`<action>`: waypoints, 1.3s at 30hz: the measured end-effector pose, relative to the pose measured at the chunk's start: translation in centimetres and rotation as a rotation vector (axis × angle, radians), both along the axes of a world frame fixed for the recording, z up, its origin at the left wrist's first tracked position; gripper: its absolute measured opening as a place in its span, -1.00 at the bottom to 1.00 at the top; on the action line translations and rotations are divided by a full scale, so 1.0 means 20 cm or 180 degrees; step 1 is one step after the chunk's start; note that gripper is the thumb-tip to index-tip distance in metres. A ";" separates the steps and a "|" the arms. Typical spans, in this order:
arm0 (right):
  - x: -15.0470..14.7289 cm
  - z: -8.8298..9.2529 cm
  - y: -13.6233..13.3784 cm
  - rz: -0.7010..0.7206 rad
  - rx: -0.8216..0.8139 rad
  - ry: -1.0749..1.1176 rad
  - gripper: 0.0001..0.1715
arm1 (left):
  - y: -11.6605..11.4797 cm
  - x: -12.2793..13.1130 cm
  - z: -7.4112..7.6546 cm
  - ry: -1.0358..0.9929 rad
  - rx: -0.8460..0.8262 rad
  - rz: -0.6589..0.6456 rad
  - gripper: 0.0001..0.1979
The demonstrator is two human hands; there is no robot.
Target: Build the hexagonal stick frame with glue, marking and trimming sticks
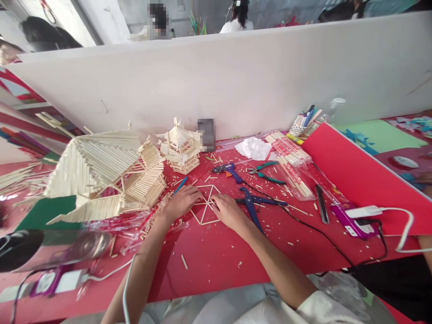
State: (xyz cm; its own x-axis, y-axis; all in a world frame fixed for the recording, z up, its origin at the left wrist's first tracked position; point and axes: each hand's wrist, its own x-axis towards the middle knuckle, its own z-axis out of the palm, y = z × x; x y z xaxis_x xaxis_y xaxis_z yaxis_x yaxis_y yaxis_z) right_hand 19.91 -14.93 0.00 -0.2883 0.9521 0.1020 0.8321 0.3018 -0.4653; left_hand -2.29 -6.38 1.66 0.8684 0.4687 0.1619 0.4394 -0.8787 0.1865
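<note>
A flat hexagonal frame of thin wooden sticks [206,204], with spokes meeting at its middle, lies on the red table. My left hand [184,200] grips its left side, fingers bent and pressed together at the sticks. On the opposite side my right hand [227,209] pinches near the spokes; its fingertips are partly hidden. Just right of that hand lies a blue-handled cutter [251,207]. Beyond the frame are a blue hot glue gun [229,171] and green-handled pliers [268,172]. A blue pen [180,185] rests by my left fingers.
Left stands a large stick-built roof model [101,162]; a small stick pagoda [182,146] is behind. Packs of sticks [292,166], crumpled tissue [253,147], a box knife [321,204] and a purple power strip [354,221] sit right. A white partition [216,81] closes the back.
</note>
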 end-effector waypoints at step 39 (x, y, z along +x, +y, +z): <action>0.31 0.39 0.51 -0.0194 0.0634 -0.0802 -0.43 | -0.10 0.04 0.06 -0.1421 -0.2175 0.0083 -0.87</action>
